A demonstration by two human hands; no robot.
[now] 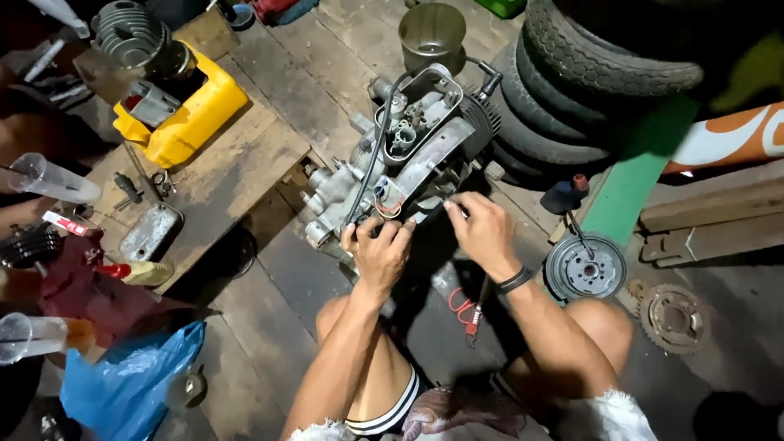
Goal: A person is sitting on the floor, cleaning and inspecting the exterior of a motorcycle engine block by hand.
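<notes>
— Rough wooden planks (269,163) make up the floor under us, dark and oil-stained. What do we have our hands on?

— We crouch over a grey metal engine (400,163) lying on the planks just ahead of our knees, a black cable (371,167) running along its top. Our left hand (380,253) grips its near end, fingers curled and pressed together around the casing edge by some red and white wires. Our right hand (483,233) sits just beside, thumb and forefinger pinching something small at the engine's side; we cannot tell what it is.

— And around us?

— A stack of tyres (572,73) stands behind the engine on the right, touching it or nearly. A round flywheel (585,267) lies near our right forearm, a toothed sprocket (671,317) further right. On the left, a yellow container (184,122) holds a finned cylinder (131,33), a small metal cover (151,231) lies near it, and a blue plastic bag (122,388) is crumpled by our left knee. A metal cup (431,34) stands beyond the engine.
</notes>
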